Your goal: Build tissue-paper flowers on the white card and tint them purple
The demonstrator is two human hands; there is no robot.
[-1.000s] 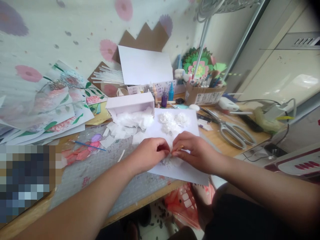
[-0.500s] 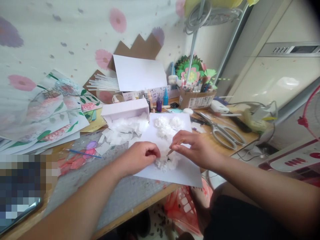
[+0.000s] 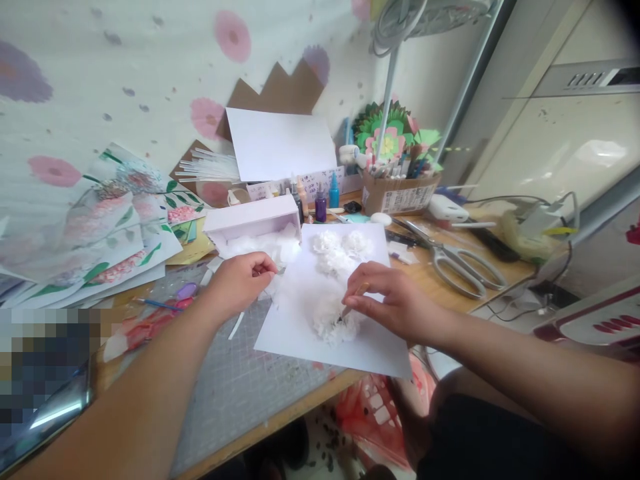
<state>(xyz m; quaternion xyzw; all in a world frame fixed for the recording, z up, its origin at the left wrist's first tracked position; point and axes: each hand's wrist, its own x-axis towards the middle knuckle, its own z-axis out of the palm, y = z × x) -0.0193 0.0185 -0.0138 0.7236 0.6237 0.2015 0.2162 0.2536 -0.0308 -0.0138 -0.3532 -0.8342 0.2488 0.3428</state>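
Note:
My right hand (image 3: pixel 385 297) pinches a thin, pointed brownish tool (image 3: pixel 346 310), tip down at a ruffled white paper flower (image 3: pixel 330 323). A small dark spot shows in the flower's middle by the tip. The flower lies on a white sheet (image 3: pixel 285 333), with more white ruffled clusters (image 3: pixel 333 252) farther up it. My left hand (image 3: pixel 245 283) is over loose white paper pieces (image 3: pixel 273 290) left of the sheet, thumb and fingers closed together. What lies between those fingertips is too small to make out.
A white open box (image 3: pixel 250 223) spills paper pieces behind my left hand. Large scissors (image 3: pixel 457 263) lie to the right. Small bottles (image 3: pixel 321 205) and a cardboard box of tools (image 3: pixel 400 193) stand at the back. Painted flower sheets (image 3: pixel 95 247) are stacked left, above a grey cutting mat (image 3: pixel 235 387).
My left hand has moved from the flower up and left to the loose paper pieces. My right hand stays at the flower with the tool. The view has shifted slightly.

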